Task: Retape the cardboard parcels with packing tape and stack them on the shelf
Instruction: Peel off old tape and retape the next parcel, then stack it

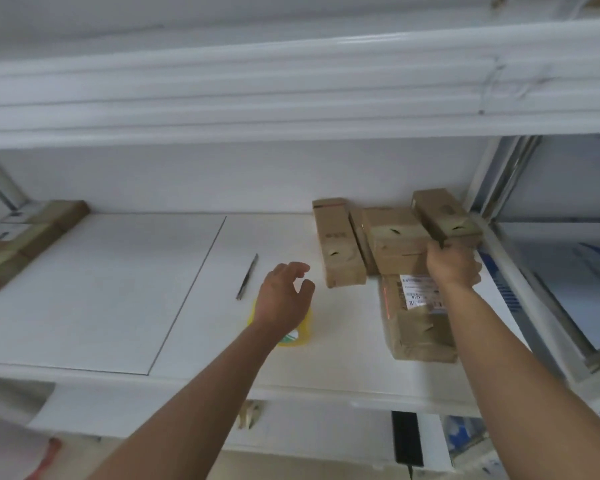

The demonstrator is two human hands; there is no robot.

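Right hand (452,263): fingers curled over the near end of the rightmost parcel (444,216), gripping it where it sits on top of the stack at the right end of the white shelf (118,289). Left hand (284,296): fingers loosely spread, holding nothing, hovering above the yellow tape roll (300,332). Labelled parcel (418,320) lies nearest, in front of the stack. Upright parcel (338,242) stands just left. Knife (247,277) lies left of the hands.

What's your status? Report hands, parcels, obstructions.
Right hand grips the rightmost parcel. Left hand open above the tape roll. Nothing blocking.
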